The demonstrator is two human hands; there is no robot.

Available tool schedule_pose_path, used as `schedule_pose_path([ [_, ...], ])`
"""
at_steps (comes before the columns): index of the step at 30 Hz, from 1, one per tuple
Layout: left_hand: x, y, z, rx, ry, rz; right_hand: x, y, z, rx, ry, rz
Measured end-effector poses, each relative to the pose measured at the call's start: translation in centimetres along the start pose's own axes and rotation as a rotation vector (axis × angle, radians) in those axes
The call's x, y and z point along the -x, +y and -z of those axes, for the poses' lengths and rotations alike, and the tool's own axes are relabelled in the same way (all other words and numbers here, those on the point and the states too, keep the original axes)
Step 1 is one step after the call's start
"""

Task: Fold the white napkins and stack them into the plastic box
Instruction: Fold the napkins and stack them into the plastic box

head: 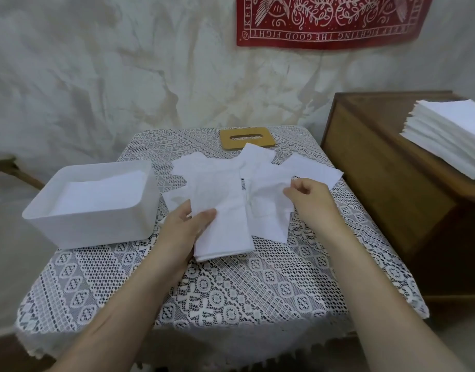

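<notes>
currently | left hand (186, 228) grips folded napkin (225, 237), centre frame, likely steadying it | right hand (310, 201) pinches loose napkin (268, 208) edge, likely to lift it | plastic box (96, 229) at left, within reach

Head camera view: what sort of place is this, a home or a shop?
Most likely a room in a home, not a shop: there is a lace tablecloth, a red printed banner hanging behind it, and a wooden cabinet holding a stack of white napkins.
</notes>
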State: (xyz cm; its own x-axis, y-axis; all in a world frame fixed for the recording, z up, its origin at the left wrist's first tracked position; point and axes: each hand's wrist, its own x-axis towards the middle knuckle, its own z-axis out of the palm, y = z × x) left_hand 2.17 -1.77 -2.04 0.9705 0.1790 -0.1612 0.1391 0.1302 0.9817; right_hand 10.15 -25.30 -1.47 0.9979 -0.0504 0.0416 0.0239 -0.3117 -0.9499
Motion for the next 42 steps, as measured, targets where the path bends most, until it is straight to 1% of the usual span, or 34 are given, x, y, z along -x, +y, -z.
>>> schedule_pose_path([
  [2, 0.3, 0.0, 0.0, -0.003, 0.002, -0.003, 0.0, 0.4, -0.1, -0.004, 0.035, -0.010],
  [6, 0.4, 0.0, 0.0, 0.003, 0.015, 0.007, -0.4, 0.9, -0.6, 0.048, 0.021, -0.077],
  [15, -0.7, 0.3, 0.1, 0.029, 0.001, 0.001, -2.2, -0.1, -1.4, 0.353, 0.032, -0.111],
  [21, -1.4, 0.3, 0.1, 0.017, -0.019, -0.001, -3.4, 0.0, -2.4, 0.496, -0.001, -0.101],
  [32, -0.5, 0.1, 0.3, 0.015, -0.030, -0.004, -2.2, 0.3, -2.3, 0.665, -0.038, -0.059],
  [42, -0.2, -0.1, 0.5, 0.016, 0.005, 0.025, -1.4, 0.1, -2.5, 0.712, -0.112, -0.034],
])
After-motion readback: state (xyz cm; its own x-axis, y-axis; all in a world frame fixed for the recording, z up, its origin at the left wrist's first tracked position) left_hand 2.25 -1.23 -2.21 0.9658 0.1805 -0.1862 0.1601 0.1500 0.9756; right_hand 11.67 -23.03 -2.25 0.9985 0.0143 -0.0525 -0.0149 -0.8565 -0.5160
